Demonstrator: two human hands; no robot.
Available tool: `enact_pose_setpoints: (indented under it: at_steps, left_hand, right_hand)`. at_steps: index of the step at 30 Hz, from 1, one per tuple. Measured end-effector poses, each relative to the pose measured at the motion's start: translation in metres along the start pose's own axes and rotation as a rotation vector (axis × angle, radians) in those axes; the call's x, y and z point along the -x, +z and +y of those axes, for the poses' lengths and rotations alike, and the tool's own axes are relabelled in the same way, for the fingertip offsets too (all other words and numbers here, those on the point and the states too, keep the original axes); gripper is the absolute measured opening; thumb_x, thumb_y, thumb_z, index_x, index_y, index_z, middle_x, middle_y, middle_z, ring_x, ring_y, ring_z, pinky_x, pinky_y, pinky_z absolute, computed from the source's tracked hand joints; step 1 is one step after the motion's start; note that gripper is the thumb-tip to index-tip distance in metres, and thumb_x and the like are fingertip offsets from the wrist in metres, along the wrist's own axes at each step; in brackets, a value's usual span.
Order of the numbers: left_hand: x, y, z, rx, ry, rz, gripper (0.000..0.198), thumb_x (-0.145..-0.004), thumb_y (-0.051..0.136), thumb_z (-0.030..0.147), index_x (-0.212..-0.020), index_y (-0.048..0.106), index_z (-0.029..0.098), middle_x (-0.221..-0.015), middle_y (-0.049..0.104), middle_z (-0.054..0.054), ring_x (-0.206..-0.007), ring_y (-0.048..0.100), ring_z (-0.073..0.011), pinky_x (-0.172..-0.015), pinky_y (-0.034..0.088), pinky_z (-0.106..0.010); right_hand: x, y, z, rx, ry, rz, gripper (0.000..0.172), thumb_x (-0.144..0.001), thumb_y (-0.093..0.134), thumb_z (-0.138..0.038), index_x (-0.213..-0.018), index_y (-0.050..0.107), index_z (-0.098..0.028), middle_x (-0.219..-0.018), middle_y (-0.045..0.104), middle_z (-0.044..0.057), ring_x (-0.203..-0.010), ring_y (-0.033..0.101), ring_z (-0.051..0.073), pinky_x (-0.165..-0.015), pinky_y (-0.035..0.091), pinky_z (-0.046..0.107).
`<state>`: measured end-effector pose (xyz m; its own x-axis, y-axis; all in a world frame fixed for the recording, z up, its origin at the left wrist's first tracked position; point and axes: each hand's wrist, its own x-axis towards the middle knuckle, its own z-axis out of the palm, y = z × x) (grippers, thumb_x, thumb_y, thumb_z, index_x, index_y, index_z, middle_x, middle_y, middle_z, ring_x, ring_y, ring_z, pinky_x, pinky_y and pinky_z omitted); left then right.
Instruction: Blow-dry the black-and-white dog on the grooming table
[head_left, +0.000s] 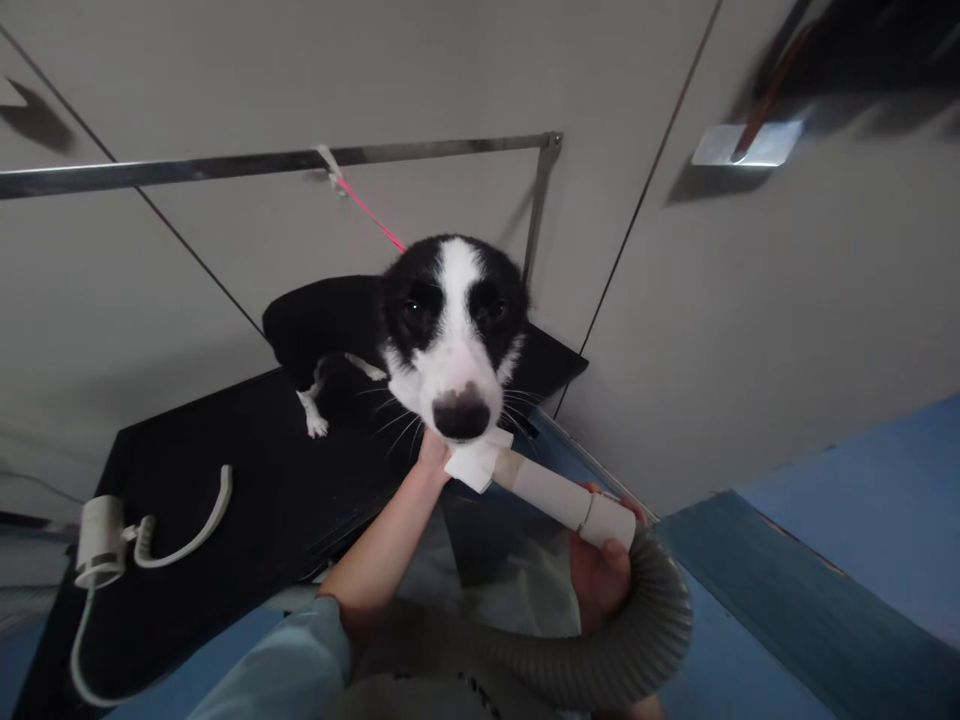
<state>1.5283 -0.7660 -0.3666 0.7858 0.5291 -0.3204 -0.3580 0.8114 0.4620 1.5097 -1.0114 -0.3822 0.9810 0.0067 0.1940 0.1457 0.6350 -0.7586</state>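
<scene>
A black-and-white dog (459,330) stands on a black table, its head raised toward me. My left hand (433,452) reaches up under the dog's chin; its fingers are hidden behind the muzzle and nozzle. In my right hand (604,570) is a pale dryer nozzle (551,492), held with fingers wrapped around its rear end. The nozzle's flared white tip (472,465) points up at the underside of the muzzle, close to my left hand. From its back end a grey ribbed hose (660,610) curves down and across my front.
A metal rail (442,151) runs above the black grooming table (247,430); a pink lead (371,213) ties the dog to it. At the table's left lies a white cylinder with a curved arm (101,540). A wall holder (746,143) is at upper right, blue floor (885,490) below.
</scene>
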Motion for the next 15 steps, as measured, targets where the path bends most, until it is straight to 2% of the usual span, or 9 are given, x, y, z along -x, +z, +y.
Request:
enact_pose_setpoints:
  at_steps: [3,6,8,11,15]
  left_hand:
    - [0.008,0.002,-0.001,-0.038,-0.014,0.023,0.012,-0.09,0.065,0.022,-0.089,0.074,0.015,-0.084,0.077,-0.009,-0.093,0.075,-0.0234,-0.093,0.058,-0.034]
    - [0.015,0.001,0.002,-0.086,0.035,0.012,0.019,-0.092,0.06,0.028,-0.094,0.075,0.016,-0.091,0.078,-0.011,-0.101,0.074,-0.0264,-0.093,0.059,-0.038]
    - [0.02,0.0,0.005,-0.117,0.07,-0.018,0.024,-0.092,0.059,0.032,-0.101,0.076,0.017,-0.096,0.078,-0.011,-0.107,0.072,-0.0293,-0.093,0.06,-0.041]
    - [0.025,0.002,0.008,-0.159,0.033,-0.051,0.026,-0.089,0.062,0.036,-0.102,0.076,0.017,-0.096,0.078,-0.012,-0.106,0.072,-0.0316,-0.089,0.061,-0.043]
    - [0.022,0.003,0.005,-0.153,0.028,-0.014,0.023,-0.084,0.068,0.037,-0.093,0.074,0.016,-0.091,0.077,-0.011,-0.095,0.073,-0.0281,-0.081,0.061,-0.037]
  right_hand:
    - [0.008,-0.005,-0.01,0.156,-0.051,0.042,0.042,-0.077,0.072,-0.042,-0.118,0.061,-0.036,-0.113,0.07,0.002,-0.104,0.068,0.025,-0.095,0.058,0.049]
    - [0.017,-0.018,-0.019,0.331,-0.003,0.051,0.045,-0.072,0.077,-0.041,-0.115,0.063,-0.037,-0.116,0.071,0.004,-0.108,0.067,0.029,-0.099,0.056,0.052]
    - [0.02,-0.021,-0.02,0.251,-0.009,0.092,0.046,-0.069,0.078,-0.042,-0.112,0.063,-0.039,-0.114,0.072,0.003,-0.107,0.067,0.03,-0.099,0.056,0.054]
    - [0.023,-0.013,-0.015,0.041,0.004,0.123,0.046,-0.067,0.079,-0.047,-0.109,0.064,-0.04,-0.11,0.073,0.001,-0.105,0.069,0.029,-0.095,0.06,0.052]
    - [0.026,0.003,-0.011,0.036,0.035,0.165,0.04,-0.073,0.075,-0.044,-0.112,0.063,-0.044,-0.112,0.073,-0.002,-0.106,0.07,0.023,-0.093,0.061,0.044]
